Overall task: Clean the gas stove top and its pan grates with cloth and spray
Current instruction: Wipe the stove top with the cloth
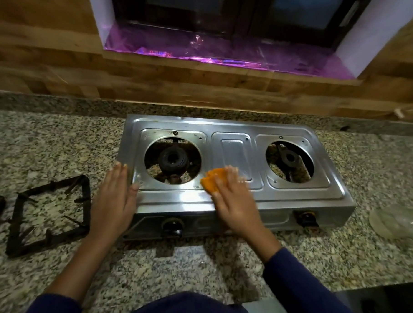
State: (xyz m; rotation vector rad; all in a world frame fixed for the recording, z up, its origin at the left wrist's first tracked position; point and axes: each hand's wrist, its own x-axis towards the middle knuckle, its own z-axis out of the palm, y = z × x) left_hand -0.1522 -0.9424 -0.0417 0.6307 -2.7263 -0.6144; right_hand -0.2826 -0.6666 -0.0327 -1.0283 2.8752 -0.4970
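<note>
Head view: you face a steel two-burner stove (285,200) on a granite counter (205,263).
Your left hand (115,198): fingers straight and together, laid flat on the stove's left edge, holding nothing.
Your right hand (233,200): fingers flat, motion-blurred, pressing the orange cloth (212,179) onto the stove top, just right of the left burner opening.
Pan grate (86,204): off the stove, lying on the counter to its left.

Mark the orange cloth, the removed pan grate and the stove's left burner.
orange cloth (212,179): head view, on its uncovered left fold.
pan grate (48,240): head view, on its near bar.
left burner (164,158): head view, on its black ring.
</note>
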